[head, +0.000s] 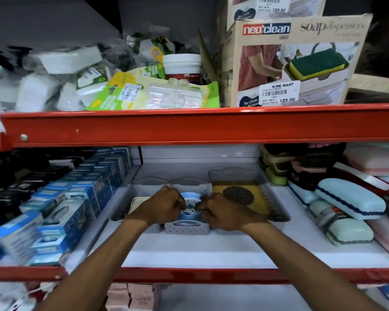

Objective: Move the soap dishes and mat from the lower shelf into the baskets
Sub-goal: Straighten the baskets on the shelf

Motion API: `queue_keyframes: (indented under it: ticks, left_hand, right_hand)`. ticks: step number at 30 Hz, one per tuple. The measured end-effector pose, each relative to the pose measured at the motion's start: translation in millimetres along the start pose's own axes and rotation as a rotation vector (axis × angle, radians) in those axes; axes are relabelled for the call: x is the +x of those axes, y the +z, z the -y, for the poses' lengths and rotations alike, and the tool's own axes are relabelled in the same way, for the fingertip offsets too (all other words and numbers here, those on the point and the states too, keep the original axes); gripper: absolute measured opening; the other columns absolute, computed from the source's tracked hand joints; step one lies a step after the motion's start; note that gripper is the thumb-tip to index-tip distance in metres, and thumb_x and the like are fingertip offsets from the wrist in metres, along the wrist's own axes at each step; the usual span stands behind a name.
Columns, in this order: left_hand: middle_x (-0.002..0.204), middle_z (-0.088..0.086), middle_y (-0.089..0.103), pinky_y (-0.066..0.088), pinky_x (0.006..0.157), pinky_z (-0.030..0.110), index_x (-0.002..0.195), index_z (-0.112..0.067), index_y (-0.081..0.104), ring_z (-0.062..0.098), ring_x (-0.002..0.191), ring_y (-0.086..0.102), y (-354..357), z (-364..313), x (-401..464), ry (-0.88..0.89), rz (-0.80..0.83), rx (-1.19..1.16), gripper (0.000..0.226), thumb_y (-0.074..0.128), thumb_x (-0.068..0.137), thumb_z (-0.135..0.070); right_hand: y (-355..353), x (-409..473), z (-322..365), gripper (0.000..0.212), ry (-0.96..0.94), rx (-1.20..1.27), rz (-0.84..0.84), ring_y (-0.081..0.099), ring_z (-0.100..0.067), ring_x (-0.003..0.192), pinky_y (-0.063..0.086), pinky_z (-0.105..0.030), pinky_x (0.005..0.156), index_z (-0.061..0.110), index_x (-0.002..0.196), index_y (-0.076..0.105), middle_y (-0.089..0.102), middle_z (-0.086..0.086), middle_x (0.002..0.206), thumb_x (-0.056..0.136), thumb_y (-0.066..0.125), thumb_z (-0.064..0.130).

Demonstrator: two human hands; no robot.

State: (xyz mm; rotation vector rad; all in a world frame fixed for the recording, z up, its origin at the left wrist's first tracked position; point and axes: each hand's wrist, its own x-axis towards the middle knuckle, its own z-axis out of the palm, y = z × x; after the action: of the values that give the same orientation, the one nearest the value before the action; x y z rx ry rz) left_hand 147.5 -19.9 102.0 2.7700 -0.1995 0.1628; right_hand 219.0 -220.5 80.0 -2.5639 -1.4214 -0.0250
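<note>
Head view: both my arms reach into the lower shelf [211, 250]. My left hand [161, 204] and right hand [222, 212] are curled, each pinching an edge of the blue perforated soap dish [191, 206] over the middle grey basket [186, 228]. A yellow mat [240, 196] lies in the right basket [276, 209]; a cream dish [138, 202] sits in the left basket [121, 212].

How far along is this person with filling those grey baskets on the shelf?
Well underway, it seems. A yellow mat already lies in the right basket, and a cream dish sits in the left basket. Both the left hand and right hand are closed on a blue soap dish over the middle basket. Whether more items are left is unclear.
</note>
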Motion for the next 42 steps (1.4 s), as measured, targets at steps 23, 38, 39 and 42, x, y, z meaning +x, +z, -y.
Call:
queue_keyframes:
  ticks: [23,38,39,42]
  left_hand:
    - [0.122,0.017,0.066,0.052,0.097,0.032,0.114,-0.010,0.072,0.030,0.111,0.063,-34,69,-64,-0.268,-0.080,0.112,0.030,0.052,0.095,-0.021]
    - [0.104,-0.001,0.079,0.056,0.083,0.025,0.102,-0.023,0.078,0.016,0.093,0.072,-18,68,-88,-0.134,-0.071,-0.134,0.028,0.058,0.083,-0.021]
    - [0.104,-0.002,0.079,0.055,0.084,0.021,0.102,-0.023,0.079,0.014,0.095,0.072,-18,65,-89,-0.126,-0.090,-0.153,0.028,0.059,0.083,-0.018]
    - [0.107,-0.002,0.079,0.047,0.082,0.001,0.103,-0.021,0.079,0.006,0.097,0.071,-15,61,-96,-0.129,-0.138,-0.200,0.028,0.060,0.084,-0.012]
  right_hand:
    - [12,70,100,0.042,0.088,-0.006,0.017,0.059,-0.022,0.085,0.046,-0.046,0.105,0.019,0.082,0.061,0.065,-0.002,0.095,0.092,0.031,0.046]
    - [-8,17,109,0.023,0.202,-0.117,-0.044,0.063,-0.025,0.096,0.039,-0.022,0.069,0.017,0.100,0.074,0.069,-0.004,0.104,0.081,0.067,0.028]
    - [-6,16,110,0.024,0.207,-0.121,-0.041,0.064,-0.027,0.099,0.040,-0.023,0.072,0.016,0.103,0.075,0.070,-0.006,0.107,0.081,0.067,0.023]
    - [-4,11,113,0.026,0.181,-0.150,-0.060,0.063,-0.029,0.100,0.043,-0.022,0.074,0.014,0.102,0.075,0.071,-0.009,0.109,0.080,0.064,0.015]
